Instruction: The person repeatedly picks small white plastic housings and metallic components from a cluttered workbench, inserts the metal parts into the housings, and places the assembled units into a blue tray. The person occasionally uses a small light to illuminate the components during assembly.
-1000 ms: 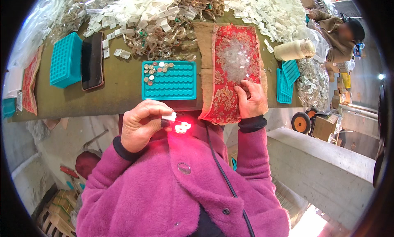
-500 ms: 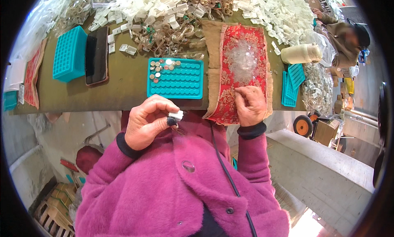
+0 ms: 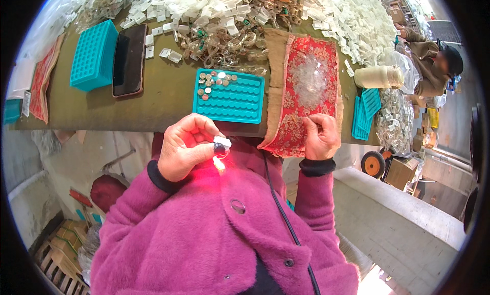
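My left hand (image 3: pixel 186 148) pinches a small white plastic battery case (image 3: pixel 221 141) between thumb and fingers, just in front of the table's near edge. Thin wire hangs from the case, and a small light (image 3: pixel 219 164) on it glows red. Dark tape or a cover wraps the thumb tip. My right hand (image 3: pixel 321 137) is closed in a pinch over the near part of a red flowered cloth (image 3: pixel 295 122); whatever its fingertips hold is too small to make out. A heap of clear small pieces (image 3: pixel 309 80) lies on that cloth. Between my hands, a turquoise tray (image 3: pixel 229 107) carries several coin cells (image 3: pixel 208 90).
Beyond the tray lie tangled wire lights (image 3: pixel 224 45) and heaps of white cases (image 3: pixel 199 6). Stacked turquoise trays (image 3: pixel 92 55) and a dark phone (image 3: pixel 128 60) stand left. A cream jar (image 3: pixel 377 77) and more trays (image 3: pixel 365 116) are right. Another person (image 3: pixel 431 63) sits far right.
The light below the white case has come on, glowing red. My right hand stays pinched over the cloth. The whole view has shifted slightly.
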A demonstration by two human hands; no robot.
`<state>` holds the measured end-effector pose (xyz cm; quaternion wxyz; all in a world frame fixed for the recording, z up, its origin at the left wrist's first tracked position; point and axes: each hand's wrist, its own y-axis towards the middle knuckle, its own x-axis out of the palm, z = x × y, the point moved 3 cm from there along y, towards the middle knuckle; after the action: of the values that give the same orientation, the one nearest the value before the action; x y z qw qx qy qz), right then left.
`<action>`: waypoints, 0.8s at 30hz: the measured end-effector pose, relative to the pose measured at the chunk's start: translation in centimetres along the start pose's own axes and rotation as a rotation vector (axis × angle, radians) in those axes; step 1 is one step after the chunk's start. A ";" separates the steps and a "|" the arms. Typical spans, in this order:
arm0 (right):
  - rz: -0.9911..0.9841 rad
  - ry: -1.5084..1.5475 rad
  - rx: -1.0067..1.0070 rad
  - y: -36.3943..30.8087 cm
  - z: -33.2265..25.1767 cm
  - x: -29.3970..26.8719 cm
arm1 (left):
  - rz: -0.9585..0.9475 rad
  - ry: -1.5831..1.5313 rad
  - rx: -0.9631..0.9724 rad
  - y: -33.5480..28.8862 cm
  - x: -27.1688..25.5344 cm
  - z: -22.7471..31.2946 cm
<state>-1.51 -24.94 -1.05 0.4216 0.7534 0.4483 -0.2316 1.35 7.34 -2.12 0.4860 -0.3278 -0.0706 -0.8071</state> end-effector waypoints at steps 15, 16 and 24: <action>-0.351 0.958 0.529 -0.4 -6.3 0.6 | 0.018 -0.200 -0.037 0.2 0.3 -0.4; -0.372 0.967 0.528 -0.4 -7.0 0.8 | 0.011 -0.185 -0.049 0.2 0.1 -0.4; -0.392 1.164 0.341 -0.8 -12.4 2.3 | -0.079 -0.423 -0.078 -0.2 -0.6 -0.6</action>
<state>-1.49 -13.22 3.59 -0.0670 0.7165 0.6904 0.0746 1.10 7.56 -2.92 0.4153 -0.5053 -0.1525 -0.7409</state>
